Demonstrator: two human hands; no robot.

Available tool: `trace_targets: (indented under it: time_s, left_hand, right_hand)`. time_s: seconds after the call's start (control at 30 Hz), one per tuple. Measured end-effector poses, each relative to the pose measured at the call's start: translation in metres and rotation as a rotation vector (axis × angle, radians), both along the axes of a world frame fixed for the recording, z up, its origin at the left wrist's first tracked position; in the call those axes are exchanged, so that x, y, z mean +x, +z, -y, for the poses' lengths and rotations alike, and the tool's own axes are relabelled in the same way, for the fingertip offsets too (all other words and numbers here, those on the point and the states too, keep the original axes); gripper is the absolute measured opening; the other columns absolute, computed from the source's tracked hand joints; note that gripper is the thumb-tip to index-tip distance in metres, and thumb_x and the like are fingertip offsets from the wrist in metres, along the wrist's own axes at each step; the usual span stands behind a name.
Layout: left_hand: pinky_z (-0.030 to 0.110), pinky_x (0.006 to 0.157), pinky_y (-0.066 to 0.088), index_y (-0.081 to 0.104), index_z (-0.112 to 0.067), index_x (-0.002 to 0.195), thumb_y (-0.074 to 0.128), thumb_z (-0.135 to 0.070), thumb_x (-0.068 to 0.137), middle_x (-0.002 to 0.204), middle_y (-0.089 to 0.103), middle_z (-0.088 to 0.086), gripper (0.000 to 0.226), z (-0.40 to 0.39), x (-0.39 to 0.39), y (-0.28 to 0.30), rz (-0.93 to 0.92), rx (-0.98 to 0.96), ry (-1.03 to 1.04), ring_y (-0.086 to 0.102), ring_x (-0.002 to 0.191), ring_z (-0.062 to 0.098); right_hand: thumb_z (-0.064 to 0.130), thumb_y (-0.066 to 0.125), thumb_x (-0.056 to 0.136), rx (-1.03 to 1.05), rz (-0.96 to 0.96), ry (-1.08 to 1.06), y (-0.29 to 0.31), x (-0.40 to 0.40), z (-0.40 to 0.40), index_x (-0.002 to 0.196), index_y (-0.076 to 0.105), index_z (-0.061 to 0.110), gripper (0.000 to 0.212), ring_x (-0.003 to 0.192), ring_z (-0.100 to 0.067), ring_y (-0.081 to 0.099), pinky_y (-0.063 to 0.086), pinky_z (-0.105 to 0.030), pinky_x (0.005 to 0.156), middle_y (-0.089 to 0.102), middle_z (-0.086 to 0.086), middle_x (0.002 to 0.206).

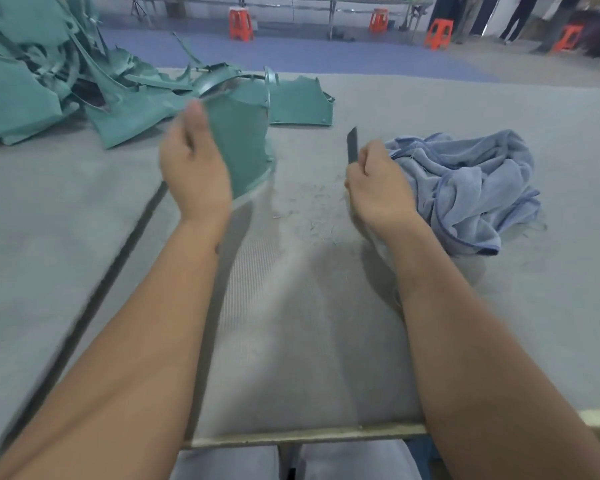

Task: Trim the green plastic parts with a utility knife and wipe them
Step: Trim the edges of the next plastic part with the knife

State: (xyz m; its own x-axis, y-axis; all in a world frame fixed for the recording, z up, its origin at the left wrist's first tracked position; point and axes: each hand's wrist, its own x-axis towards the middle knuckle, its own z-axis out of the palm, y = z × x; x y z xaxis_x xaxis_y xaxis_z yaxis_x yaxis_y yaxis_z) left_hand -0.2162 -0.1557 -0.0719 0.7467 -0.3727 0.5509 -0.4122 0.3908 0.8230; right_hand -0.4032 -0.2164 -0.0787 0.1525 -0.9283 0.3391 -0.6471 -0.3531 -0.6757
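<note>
Clearly I was only partway through the pile. My left hand had its grip closed on one green plastic part, holding it upright just above the grey surface, thumb on the near face and fingers behind it. My right hand had its grip wrapped around the utility knife, blade pointing up and away, well apart from the part's edge, so no cut was underway at that instant. Thin shavings lay scattered on the surface between my hands, which I took as a sign that some trimming had been done. A single flat green piece lay beyond the held one, and a large heap of green parts sat at the far left; I could not tell which were finished. The blue cloth lay crumpled just beside my right hand, untouched, so wiping of this part was left to do.
</note>
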Motion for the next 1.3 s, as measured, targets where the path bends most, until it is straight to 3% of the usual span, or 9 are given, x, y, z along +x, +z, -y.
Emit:
trace_targets:
  time_s: [0.1,0.2,0.4,0.6,0.67,0.77,0.87,1.1,1.3]
  left_hand:
    - [0.018,0.055,0.033,0.035,-0.023,0.061,0.039,-0.033,0.103,0.058,0.039,-0.014,0.044,-0.004,0.024,0.009,-0.329,-0.05,0.095,0.033,0.051,0.0]
    - [0.018,0.058,0.041,0.046,-0.021,0.062,0.039,-0.037,0.103,0.064,0.052,-0.011,0.044,-0.006,0.042,0.005,-0.47,0.071,0.018,0.044,0.051,-0.001]
    - [0.013,0.049,0.037,0.041,-0.021,0.061,0.04,-0.036,0.103,0.062,0.047,-0.01,0.045,-0.001,0.048,0.003,-0.458,0.224,-0.039,0.04,0.047,0.0]
    - [0.033,0.073,0.054,0.056,-0.017,0.079,0.045,-0.015,0.098,0.086,0.063,0.003,0.022,-0.003,0.054,0.0,-0.636,0.419,-0.178,0.064,0.082,0.02]
    - [0.034,0.07,0.052,0.061,-0.011,0.097,0.053,-0.016,0.093,0.086,0.061,0.005,0.01,-0.002,0.049,-0.001,-0.547,0.545,-0.254,0.063,0.084,0.024]
    - [0.034,0.093,0.043,0.043,-0.017,0.138,0.065,-0.034,0.083,0.129,0.048,0.009,0.061,-0.003,0.046,-0.008,-0.109,0.812,-0.106,0.051,0.114,0.027]
    - [0.042,0.104,0.032,0.043,-0.024,0.137,0.064,-0.04,0.078,0.142,0.032,0.01,0.065,-0.005,0.041,-0.008,0.335,0.854,0.158,0.031,0.131,0.03]
    - [0.026,0.089,0.049,0.061,-0.03,0.109,0.055,-0.025,0.09,0.093,0.061,-0.017,0.021,-0.008,0.009,0.003,0.305,0.452,-0.208,0.057,0.089,-0.001]
    - [0.024,0.066,0.045,0.066,-0.018,0.086,0.051,-0.016,0.086,0.075,0.062,-0.006,0.016,-0.014,-0.014,0.004,0.455,0.151,-0.272,0.056,0.069,0.008]
  right_hand:
    - [0.021,0.032,0.097,-0.076,0.259,-0.032,-0.001,0.008,0.0,0.094,0.03,0.019,0.004,0.074,-0.039,0.056,0.05,-0.057,0.072,0.058,-0.016,0.079]
    - [0.02,0.03,0.099,-0.128,0.416,-0.056,-0.001,0.01,-0.001,0.095,0.029,0.021,0.004,0.063,-0.024,0.05,0.05,-0.046,0.064,0.047,0.003,0.072]
    - [0.033,0.052,0.091,-0.053,0.241,-0.05,0.002,-0.001,0.003,0.094,0.047,0.025,0.01,0.064,-0.005,0.046,0.035,-0.029,0.063,0.048,0.01,0.074]
    - [0.013,0.05,0.083,-0.03,0.316,-0.034,0.004,0.0,0.002,0.102,0.05,0.03,0.025,0.064,-0.008,0.045,0.04,-0.026,0.062,0.045,0.008,0.078]
    - [0.012,0.051,0.08,-0.011,0.228,0.023,0.003,0.003,-0.001,0.102,0.051,0.03,0.028,0.067,-0.009,0.047,0.039,-0.026,0.063,0.048,0.005,0.084]
    - [0.015,0.049,0.081,0.022,0.159,0.044,0.001,0.008,-0.003,0.103,0.054,0.028,0.026,0.074,-0.017,0.05,0.043,-0.034,0.072,0.05,0.002,0.089]
    - [0.008,0.041,0.077,0.077,0.154,0.049,0.0,0.008,-0.001,0.096,0.056,0.027,0.03,0.079,-0.021,0.05,0.043,-0.034,0.074,0.052,-0.003,0.094]
    - [0.014,0.053,0.088,-0.012,-0.138,0.054,0.001,-0.005,0.006,0.073,0.063,0.019,0.019,0.08,-0.024,0.052,0.036,-0.029,0.068,0.056,-0.01,0.088]
    - [0.027,0.047,0.096,-0.242,-0.121,-0.263,0.013,-0.012,0.0,0.104,0.066,0.021,0.021,0.09,-0.025,0.056,0.033,-0.031,0.066,0.067,-0.002,0.096]
